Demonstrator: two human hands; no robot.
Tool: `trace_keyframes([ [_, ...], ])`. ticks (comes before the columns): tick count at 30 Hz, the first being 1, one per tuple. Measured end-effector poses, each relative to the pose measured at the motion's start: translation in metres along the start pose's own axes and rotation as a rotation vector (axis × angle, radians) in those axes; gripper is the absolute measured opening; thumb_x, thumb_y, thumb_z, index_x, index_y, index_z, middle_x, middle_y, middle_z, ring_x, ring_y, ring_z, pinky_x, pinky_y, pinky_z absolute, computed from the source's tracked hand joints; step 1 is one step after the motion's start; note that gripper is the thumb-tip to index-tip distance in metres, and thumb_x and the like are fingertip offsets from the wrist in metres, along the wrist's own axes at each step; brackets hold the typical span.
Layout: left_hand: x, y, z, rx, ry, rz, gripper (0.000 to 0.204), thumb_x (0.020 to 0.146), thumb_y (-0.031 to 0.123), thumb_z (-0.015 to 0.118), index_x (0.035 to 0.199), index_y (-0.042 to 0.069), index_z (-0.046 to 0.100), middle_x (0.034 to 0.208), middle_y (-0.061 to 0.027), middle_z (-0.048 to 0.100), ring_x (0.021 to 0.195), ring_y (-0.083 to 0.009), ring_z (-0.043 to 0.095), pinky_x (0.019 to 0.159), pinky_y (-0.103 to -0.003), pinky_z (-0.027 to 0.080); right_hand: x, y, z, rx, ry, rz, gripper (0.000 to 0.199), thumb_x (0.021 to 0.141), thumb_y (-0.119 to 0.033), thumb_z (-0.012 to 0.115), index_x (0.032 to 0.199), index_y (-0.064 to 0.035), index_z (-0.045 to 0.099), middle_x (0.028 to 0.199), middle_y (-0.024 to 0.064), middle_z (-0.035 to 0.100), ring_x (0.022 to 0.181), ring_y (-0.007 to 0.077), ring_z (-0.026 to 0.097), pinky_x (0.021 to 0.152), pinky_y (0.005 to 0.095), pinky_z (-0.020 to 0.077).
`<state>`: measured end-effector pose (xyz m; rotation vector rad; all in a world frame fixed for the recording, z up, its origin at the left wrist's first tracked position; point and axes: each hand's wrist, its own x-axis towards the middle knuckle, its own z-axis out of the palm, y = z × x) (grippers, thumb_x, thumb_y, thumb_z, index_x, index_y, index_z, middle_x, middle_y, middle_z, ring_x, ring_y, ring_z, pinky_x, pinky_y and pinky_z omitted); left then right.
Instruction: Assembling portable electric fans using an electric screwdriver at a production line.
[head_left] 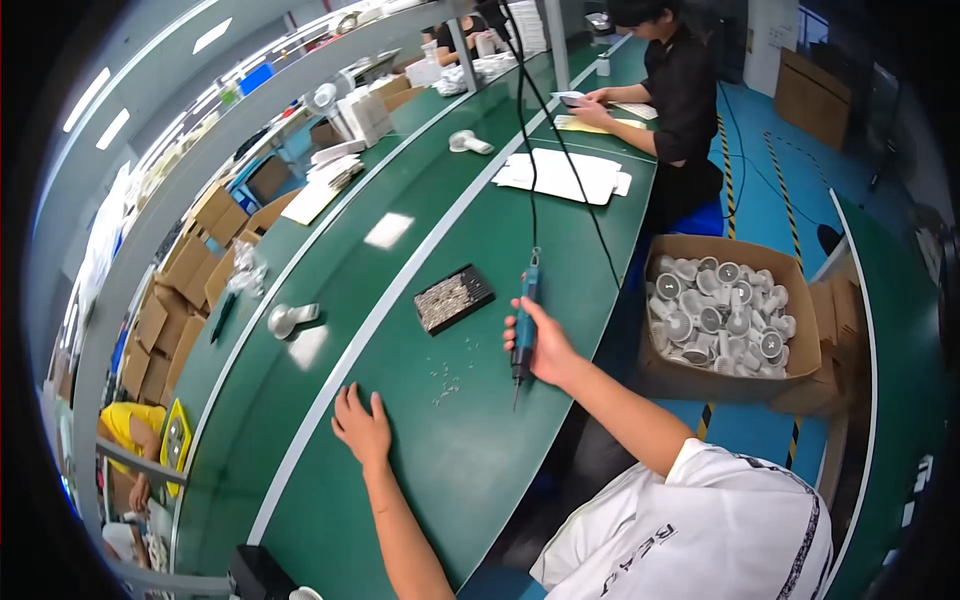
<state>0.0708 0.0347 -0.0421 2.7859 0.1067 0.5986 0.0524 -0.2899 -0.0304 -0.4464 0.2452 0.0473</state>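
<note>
In the head view, the right hand (541, 345) is clenched around a slim blue electric screwdriver (524, 322), held nearly upright over the green table (470, 460). The tool has a blue plastic body, a dark lower section and a thin metal bit that points down toward the table top and ends just above it. A black cable (528, 150) runs up from its top end toward the upper edge of the picture. The left hand (362, 425) lies flat and released on the table, palm down, fingers spread, holding nothing.

Between the two hands a scatter of small silver screws (446, 385) lies on the green surface. Just beyond them sits a flat black rectangular tray (453, 298) filled with rows of small metal parts.

The table is long and curved by the lens, with a white stripe (400, 290) running down its length. On the far side of that stripe rests a round white plastic part (290, 319). Farther along lie flat white cardboard sheets (560, 175).

To the right of the table, on the blue floor (760, 200), stands an open brown cardboard box (725, 320) full of round white parts. At the far end another person in a black shirt (680, 90) sits at the table with both hands on papers. Folded brown cartons (190, 260) are stacked along the left side.
</note>
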Motion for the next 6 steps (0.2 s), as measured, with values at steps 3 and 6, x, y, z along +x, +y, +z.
trace_keyframes([
  [3, 0.002, 0.009, 0.005, -0.009, -0.031, -0.019, 0.047, 0.09, 0.035, 0.053, 0.131, 0.01, 0.048, 0.139, -0.0111, 0.043, 0.132, -0.0267, 0.035, 0.11, -0.052, 0.019, -0.013, -0.009, 0.0, -0.023, -0.043, 0.074, 0.044, 0.092, -0.042, 0.055, 0.128, -0.0193, 0.045, 0.089, 0.0029, 0.056, 0.067, 0.0134, 0.054, 0.055, 0.0278, 0.047],
  [6, -0.003, 0.002, 0.002, -0.018, -0.049, -0.024, 0.048, 0.09, 0.035, 0.054, 0.131, 0.011, 0.048, 0.14, -0.0111, 0.042, 0.133, -0.0267, 0.034, 0.11, -0.052, 0.018, -0.02, -0.012, 0.013, -0.088, -0.184, 0.144, 0.054, 0.093, -0.049, 0.05, 0.14, -0.0259, 0.036, 0.094, 0.0028, 0.056, 0.06, 0.0122, 0.053, 0.045, 0.0261, 0.045],
])
